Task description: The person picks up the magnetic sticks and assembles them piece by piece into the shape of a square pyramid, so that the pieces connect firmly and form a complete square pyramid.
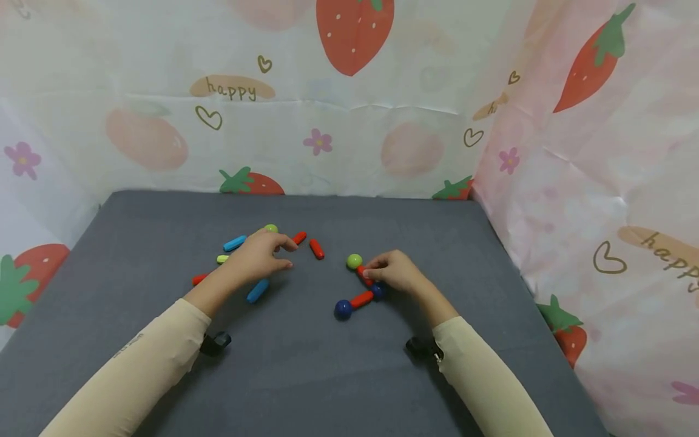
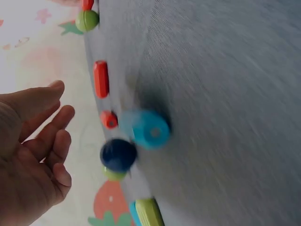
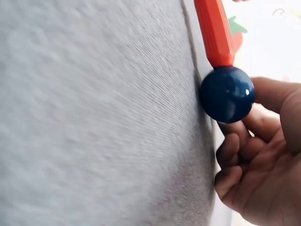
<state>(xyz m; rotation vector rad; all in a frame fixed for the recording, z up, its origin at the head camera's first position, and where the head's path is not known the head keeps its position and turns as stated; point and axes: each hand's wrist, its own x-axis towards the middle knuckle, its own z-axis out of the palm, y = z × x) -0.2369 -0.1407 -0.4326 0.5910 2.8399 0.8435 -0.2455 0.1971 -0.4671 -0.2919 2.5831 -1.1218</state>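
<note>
My right hand [image 1: 398,271] pinches a red rod [image 1: 361,271] in a chain of toy pieces. A lime-green ball [image 1: 354,261] caps its far end, and a navy ball [image 1: 378,291] joins it to a second red rod [image 1: 361,299], which ends in another navy ball [image 1: 343,309]. My left hand [image 1: 259,255] hovers over loose pieces, its fingers loosely bent and holding nothing. Near its fingertips lie a red rod [image 1: 299,237] and another red rod [image 1: 317,249]. A navy ball [image 2: 118,155] shows in the left wrist view but is hidden in the head view.
Around my left hand lie a blue rod [image 1: 235,243], a second blue rod [image 1: 258,291], a lime-green ball [image 1: 270,228], a yellow-green rod [image 1: 221,259] and a partly covered red rod [image 1: 199,279]. Strawberry-printed cloth [image 1: 349,121] borders the grey tabletop [image 1: 306,376].
</note>
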